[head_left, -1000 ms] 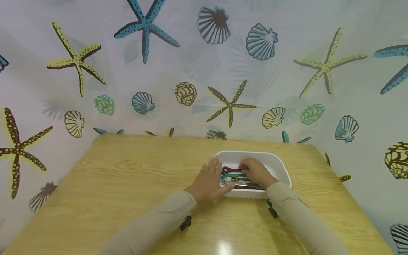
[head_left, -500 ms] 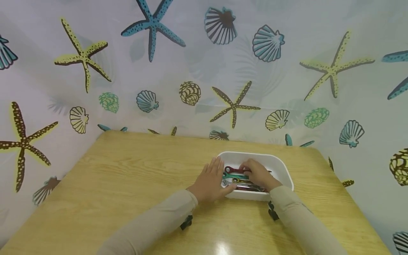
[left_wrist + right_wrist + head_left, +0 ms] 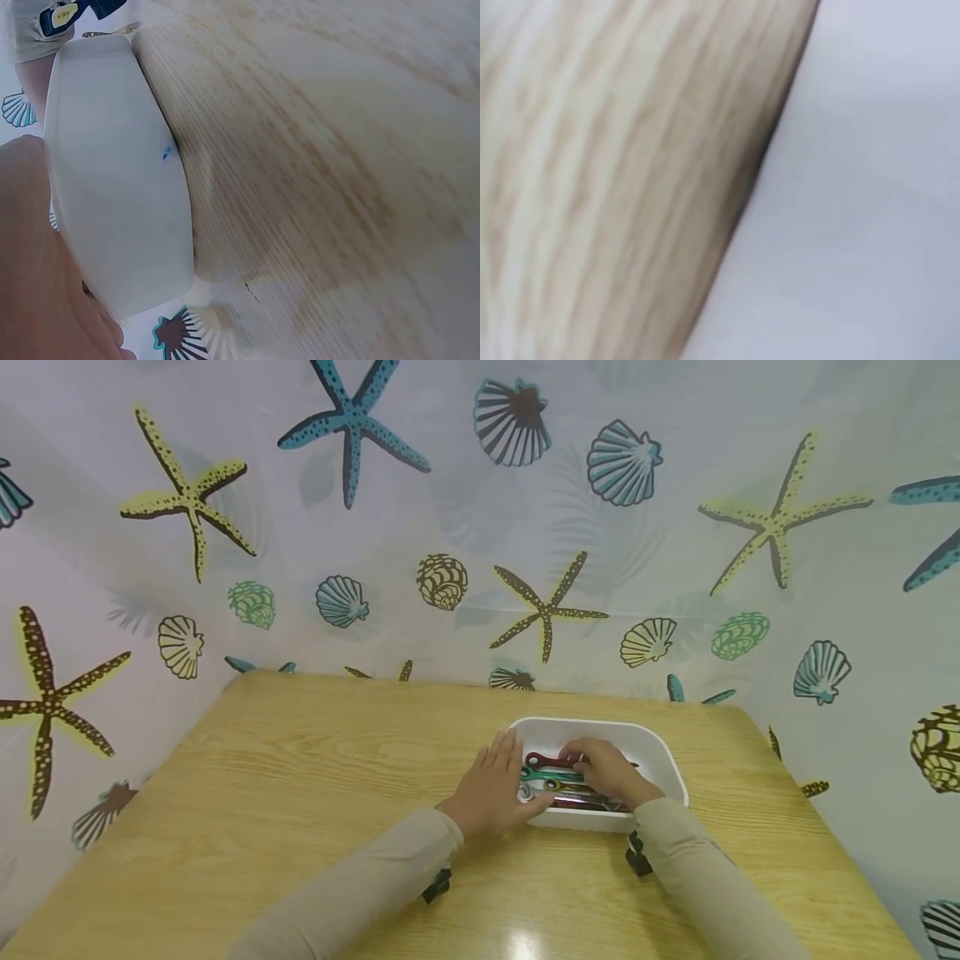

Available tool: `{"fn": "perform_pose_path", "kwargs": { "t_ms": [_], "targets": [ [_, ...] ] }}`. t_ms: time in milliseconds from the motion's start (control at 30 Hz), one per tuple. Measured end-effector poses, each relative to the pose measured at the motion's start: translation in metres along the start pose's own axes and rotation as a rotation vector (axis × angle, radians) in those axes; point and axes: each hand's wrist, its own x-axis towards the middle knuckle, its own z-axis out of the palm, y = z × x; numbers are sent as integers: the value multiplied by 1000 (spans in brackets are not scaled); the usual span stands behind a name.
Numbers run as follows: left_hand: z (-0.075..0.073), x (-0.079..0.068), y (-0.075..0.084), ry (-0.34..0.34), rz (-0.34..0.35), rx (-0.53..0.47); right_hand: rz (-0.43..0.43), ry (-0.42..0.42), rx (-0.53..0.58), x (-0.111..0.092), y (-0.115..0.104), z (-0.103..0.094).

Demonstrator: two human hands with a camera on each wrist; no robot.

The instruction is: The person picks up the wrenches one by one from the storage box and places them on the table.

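Note:
A white plastic tray (image 3: 660, 760) holds several combination wrenches lying side by side. My left hand (image 3: 489, 793) rests against the tray's left end, fingers straight; in the left wrist view this hand (image 3: 34, 247) lies along the rim of the tray (image 3: 124, 180). Inside the tray, my right hand (image 3: 606, 768) pinches a red wrench (image 3: 540, 761), whose ring end shows left of the fingers and thin tip right. Nearer me lie a green wrench (image 3: 543, 774), a yellow one (image 3: 555, 785) and a silver one (image 3: 573, 797). The right wrist view has only the tray wall (image 3: 855, 180) and tabletop.
The tray stands on a wooden table (image 3: 337, 760), right of its middle. A curtain (image 3: 450, 527) printed with starfish and shells hangs behind and at both sides. Black wrist mounts (image 3: 437, 885) sit under both sleeves.
The head view shifts slightly. My right hand moves a little over the red wrench, and the wrench's tip now shows right of the hand. The left hand stays at the tray's end.

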Motion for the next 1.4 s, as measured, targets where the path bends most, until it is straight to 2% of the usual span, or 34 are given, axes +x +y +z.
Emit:
{"fn": "perform_pose_path", "kwargs": {
  "t_ms": [267,700,900,1133,1400],
  "targets": [
    [-1,-1,1,-1,-2,-12,8,19,-9,0,2,-5],
    [0,-2,0,-6,4,6,54,28,28,-1,-6,-15],
    [-1,-2,0,-6,1,13,22,39,32,-2,-13,-22],
    [-2,-2,0,-7,1,13,26,38,11,-4,-19,-30],
    [-2,-3,1,18,12,-24,0,62,29,-12,-28,-45]
  ]
}}
